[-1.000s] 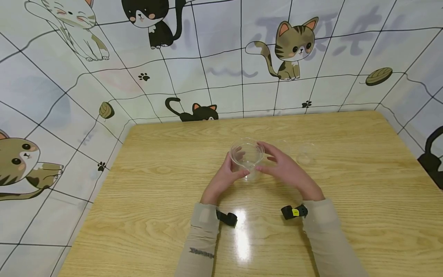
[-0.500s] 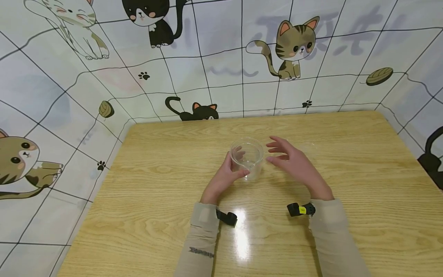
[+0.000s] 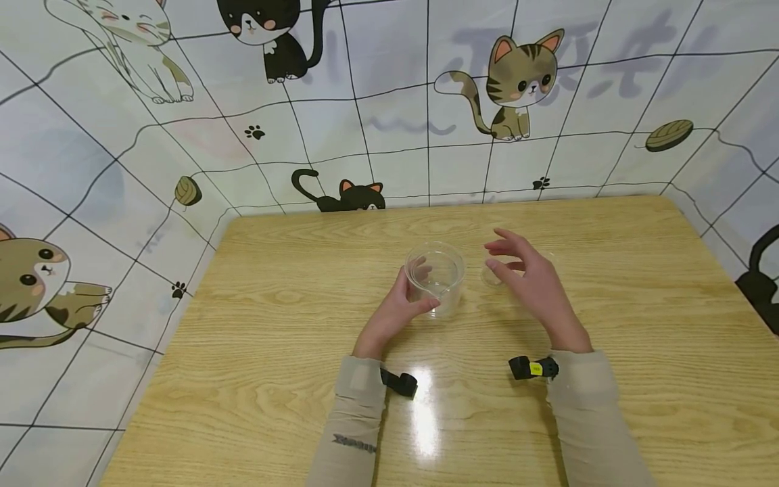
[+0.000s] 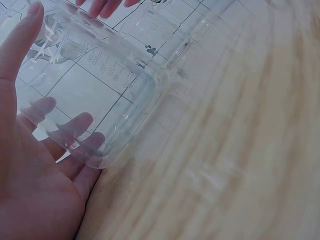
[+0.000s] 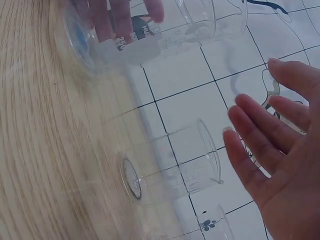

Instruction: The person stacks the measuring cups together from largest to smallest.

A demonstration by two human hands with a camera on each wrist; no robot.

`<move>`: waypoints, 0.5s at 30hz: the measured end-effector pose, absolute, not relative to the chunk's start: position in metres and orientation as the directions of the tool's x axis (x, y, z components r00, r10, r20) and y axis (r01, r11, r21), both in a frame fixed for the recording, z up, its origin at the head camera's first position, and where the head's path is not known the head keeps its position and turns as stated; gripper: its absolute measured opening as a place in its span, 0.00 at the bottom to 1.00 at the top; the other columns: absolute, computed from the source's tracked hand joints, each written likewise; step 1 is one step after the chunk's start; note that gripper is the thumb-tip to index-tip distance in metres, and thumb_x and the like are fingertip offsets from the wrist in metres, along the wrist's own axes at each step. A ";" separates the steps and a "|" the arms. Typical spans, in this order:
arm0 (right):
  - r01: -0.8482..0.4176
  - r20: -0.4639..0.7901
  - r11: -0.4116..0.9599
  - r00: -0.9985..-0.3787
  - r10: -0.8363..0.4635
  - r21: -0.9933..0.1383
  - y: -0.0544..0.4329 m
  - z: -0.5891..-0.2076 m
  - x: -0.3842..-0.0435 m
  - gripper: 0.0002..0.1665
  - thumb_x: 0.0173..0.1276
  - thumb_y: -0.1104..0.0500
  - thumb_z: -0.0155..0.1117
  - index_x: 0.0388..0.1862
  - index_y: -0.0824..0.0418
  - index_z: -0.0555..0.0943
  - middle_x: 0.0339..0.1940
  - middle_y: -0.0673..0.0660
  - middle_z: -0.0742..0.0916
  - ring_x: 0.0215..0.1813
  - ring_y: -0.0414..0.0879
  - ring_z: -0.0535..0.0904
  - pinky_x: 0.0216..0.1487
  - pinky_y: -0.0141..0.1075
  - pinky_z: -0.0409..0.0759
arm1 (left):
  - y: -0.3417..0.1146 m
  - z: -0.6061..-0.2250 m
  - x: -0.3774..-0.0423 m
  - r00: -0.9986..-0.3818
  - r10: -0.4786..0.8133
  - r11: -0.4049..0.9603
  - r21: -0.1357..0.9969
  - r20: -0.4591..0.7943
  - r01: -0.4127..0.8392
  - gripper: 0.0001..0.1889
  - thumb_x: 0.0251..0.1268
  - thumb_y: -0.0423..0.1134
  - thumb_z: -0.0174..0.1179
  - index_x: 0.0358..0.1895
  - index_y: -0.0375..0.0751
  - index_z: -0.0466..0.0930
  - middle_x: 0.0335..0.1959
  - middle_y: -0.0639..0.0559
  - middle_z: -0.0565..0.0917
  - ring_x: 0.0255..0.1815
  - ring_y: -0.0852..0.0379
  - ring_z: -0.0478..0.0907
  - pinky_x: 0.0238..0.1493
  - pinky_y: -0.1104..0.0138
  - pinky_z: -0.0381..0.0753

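Observation:
My left hand (image 3: 395, 304) grips a large clear beaker (image 3: 447, 297) from its left side, thumb in front and fingers behind. The right wrist view shows more than one rim at the beaker's top, so another vessel may sit inside; I cannot tell for sure. Printed markings (image 4: 107, 67) show on its wall in the left wrist view. My right hand (image 3: 529, 277) hovers to the right with bent, spread fingers and holds nothing. Close by its fingertips stands a smaller clear beaker (image 5: 175, 160), upright and apart from the hand. A still smaller beaker (image 5: 222, 227) is partly cut off.
All the glassware stands on a wood-grain table (image 3: 292, 338). Behind the table rises a white gridded backdrop (image 3: 395, 149) with cartoon cats. A black strapped wrist camera (image 3: 398, 384) sits on the left wrist and another (image 3: 532, 367) on the right.
My right hand has let go of the large beaker and moved right, over the smaller glassware. The left hand keeps its grip, and the large beaker stays in place.

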State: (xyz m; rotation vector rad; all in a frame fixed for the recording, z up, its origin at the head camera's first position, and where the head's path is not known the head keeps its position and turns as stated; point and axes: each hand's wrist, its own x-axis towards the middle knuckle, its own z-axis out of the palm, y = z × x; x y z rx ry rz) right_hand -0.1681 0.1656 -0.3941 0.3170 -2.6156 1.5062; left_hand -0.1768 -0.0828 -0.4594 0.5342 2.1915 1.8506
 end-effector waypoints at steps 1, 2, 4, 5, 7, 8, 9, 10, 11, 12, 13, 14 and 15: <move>-0.238 0.209 0.482 -0.971 -0.114 -0.843 0.166 -0.394 -0.168 0.31 0.62 0.42 0.54 0.64 0.37 0.60 0.54 0.46 0.77 0.52 0.46 0.72 0.51 0.44 0.68 | -0.083 -0.459 -0.177 -0.909 0.413 0.138 0.982 0.065 0.132 0.42 0.48 0.52 0.65 0.66 0.65 0.49 0.63 0.57 0.63 0.65 0.62 0.55 0.64 0.59 0.52; -0.249 0.226 0.476 -0.968 -0.106 -0.843 0.166 -0.394 -0.167 0.30 0.63 0.43 0.54 0.64 0.37 0.60 0.53 0.46 0.77 0.53 0.46 0.72 0.51 0.44 0.68 | -0.083 -0.459 -0.177 -0.908 0.413 0.136 0.982 0.066 0.133 0.42 0.48 0.52 0.65 0.66 0.65 0.49 0.63 0.57 0.63 0.65 0.61 0.55 0.64 0.59 0.52; -0.260 0.250 0.461 -0.965 -0.085 -0.848 0.167 -0.394 -0.167 0.28 0.64 0.44 0.54 0.63 0.37 0.61 0.53 0.47 0.77 0.53 0.46 0.72 0.52 0.45 0.68 | -0.083 -0.459 -0.177 -0.907 0.415 0.132 0.982 0.066 0.132 0.42 0.49 0.51 0.65 0.66 0.64 0.49 0.63 0.56 0.63 0.65 0.61 0.55 0.64 0.59 0.51; -0.264 0.259 0.454 -0.963 -0.075 -0.851 0.167 -0.394 -0.167 0.28 0.64 0.45 0.54 0.63 0.37 0.62 0.53 0.47 0.77 0.54 0.46 0.71 0.53 0.45 0.67 | -0.083 -0.459 -0.177 -0.907 0.416 0.130 0.982 0.067 0.133 0.42 0.49 0.51 0.65 0.66 0.64 0.49 0.63 0.56 0.63 0.65 0.61 0.55 0.64 0.59 0.52; -0.270 0.272 0.452 -0.960 -0.061 -0.851 0.168 -0.394 -0.167 0.28 0.64 0.46 0.54 0.63 0.39 0.63 0.54 0.47 0.77 0.55 0.46 0.70 0.54 0.45 0.67 | -0.083 -0.459 -0.177 -0.905 0.419 0.126 0.983 0.070 0.135 0.42 0.49 0.51 0.65 0.66 0.64 0.49 0.64 0.55 0.63 0.66 0.60 0.55 0.64 0.58 0.52; -0.274 0.280 0.451 -0.959 -0.055 -0.850 0.168 -0.394 -0.167 0.27 0.64 0.47 0.54 0.63 0.40 0.63 0.54 0.48 0.76 0.56 0.47 0.70 0.55 0.45 0.66 | -0.083 -0.459 -0.177 -0.905 0.419 0.126 0.983 0.069 0.133 0.42 0.49 0.51 0.65 0.66 0.64 0.49 0.64 0.55 0.63 0.66 0.60 0.55 0.63 0.58 0.52; -0.274 0.283 0.452 -0.958 -0.049 -0.849 0.169 -0.394 -0.167 0.27 0.64 0.47 0.54 0.63 0.41 0.64 0.55 0.48 0.76 0.57 0.47 0.69 0.56 0.45 0.65 | -0.083 -0.459 -0.177 -0.906 0.419 0.127 0.983 0.067 0.132 0.42 0.49 0.51 0.65 0.66 0.65 0.49 0.64 0.55 0.63 0.66 0.60 0.55 0.63 0.59 0.52; -0.276 0.286 0.457 -0.957 -0.048 -0.846 0.169 -0.395 -0.168 0.28 0.64 0.47 0.55 0.63 0.41 0.64 0.56 0.48 0.75 0.58 0.47 0.68 0.57 0.45 0.64 | -0.083 -0.459 -0.177 -0.906 0.418 0.129 0.983 0.066 0.131 0.42 0.49 0.51 0.65 0.66 0.65 0.49 0.63 0.55 0.63 0.66 0.61 0.55 0.63 0.58 0.52; -0.276 0.288 0.461 -0.956 -0.046 -0.843 0.169 -0.395 -0.168 0.28 0.64 0.47 0.55 0.63 0.42 0.64 0.57 0.48 0.74 0.60 0.47 0.67 0.58 0.45 0.63 | -0.083 -0.459 -0.177 -0.906 0.417 0.131 0.983 0.065 0.131 0.42 0.49 0.51 0.65 0.66 0.65 0.49 0.63 0.55 0.63 0.65 0.61 0.55 0.64 0.58 0.51; -0.275 0.288 0.468 -0.957 -0.046 -0.840 0.170 -0.396 -0.169 0.28 0.64 0.47 0.55 0.63 0.43 0.64 0.58 0.48 0.73 0.60 0.48 0.66 0.59 0.45 0.62 | -0.083 -0.459 -0.177 -0.907 0.416 0.134 0.982 0.063 0.129 0.42 0.49 0.51 0.65 0.66 0.66 0.49 0.63 0.56 0.63 0.65 0.61 0.55 0.64 0.59 0.51; -0.271 0.285 0.475 -0.958 -0.044 -0.837 0.170 -0.396 -0.169 0.29 0.63 0.46 0.55 0.63 0.43 0.64 0.59 0.48 0.73 0.61 0.48 0.65 0.59 0.45 0.62 | -0.083 -0.459 -0.177 -0.908 0.415 0.137 0.982 0.061 0.129 0.42 0.49 0.51 0.65 0.66 0.66 0.49 0.63 0.56 0.63 0.65 0.62 0.55 0.64 0.58 0.51; -0.268 0.283 0.480 -0.958 -0.043 -0.836 0.171 -0.397 -0.169 0.29 0.63 0.46 0.55 0.63 0.43 0.64 0.60 0.48 0.72 0.62 0.49 0.64 0.60 0.46 0.61 | -0.083 -0.459 -0.177 -0.908 0.414 0.141 0.982 0.060 0.129 0.42 0.49 0.51 0.65 0.66 0.66 0.49 0.63 0.56 0.63 0.65 0.62 0.55 0.64 0.58 0.51; -0.261 0.275 0.489 -0.960 -0.043 -0.833 0.171 -0.397 -0.170 0.29 0.63 0.45 0.55 0.64 0.43 0.64 0.60 0.48 0.71 0.62 0.50 0.64 0.59 0.47 0.61 | -0.083 -0.459 -0.177 -0.909 0.413 0.144 0.981 0.058 0.128 0.42 0.49 0.51 0.65 0.66 0.66 0.49 0.63 0.57 0.63 0.65 0.62 0.55 0.64 0.58 0.51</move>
